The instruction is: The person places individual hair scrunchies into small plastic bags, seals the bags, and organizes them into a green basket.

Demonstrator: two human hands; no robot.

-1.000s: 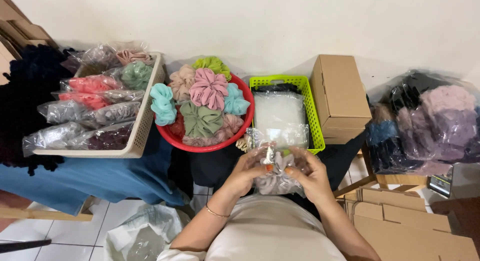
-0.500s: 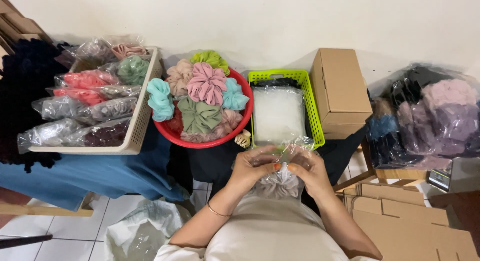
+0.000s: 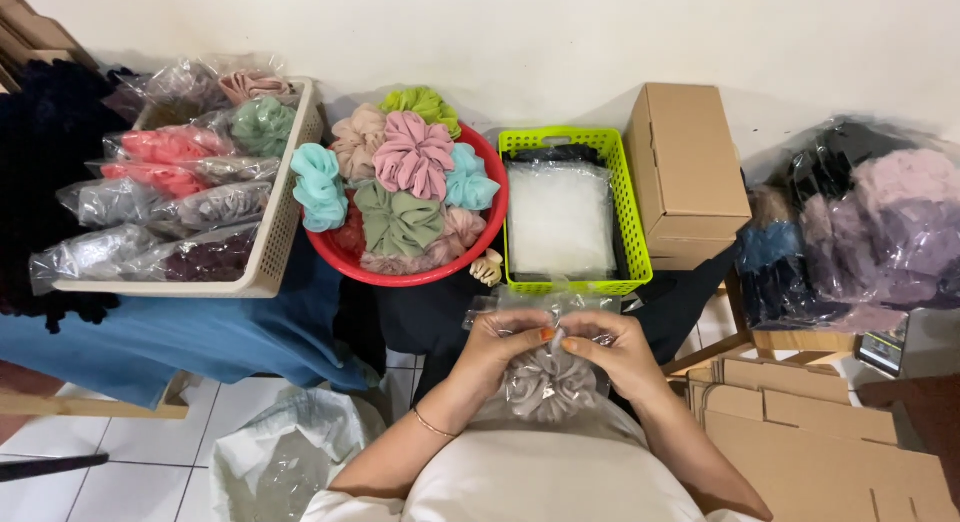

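Observation:
My left hand (image 3: pixel 497 349) and my right hand (image 3: pixel 616 350) meet over my lap, both pinching the top of a clear plastic bag (image 3: pixel 545 380) with a grey scrunchie inside it. The thumbs press together at the bag's mouth. Just beyond my hands stands a red basin (image 3: pixel 478 254) heaped with scrunchies in pink, teal, green and beige. To its right a lime green basket (image 3: pixel 630 214) holds a stack of clear bags.
A beige crate (image 3: pixel 275 214) of bagged scrunchies sits at the left on blue cloth. A closed cardboard box (image 3: pixel 688 172) stands right of the green basket. Bagged scrunchies pile at the far right. Flat cardboard (image 3: pixel 820 432) lies lower right, a plastic sack (image 3: pixel 275 460) on the tiled floor.
My hands have drawn back toward my body with the bag, and the scrunchie now sits lower inside it. The fingers have closed over the bag's top.

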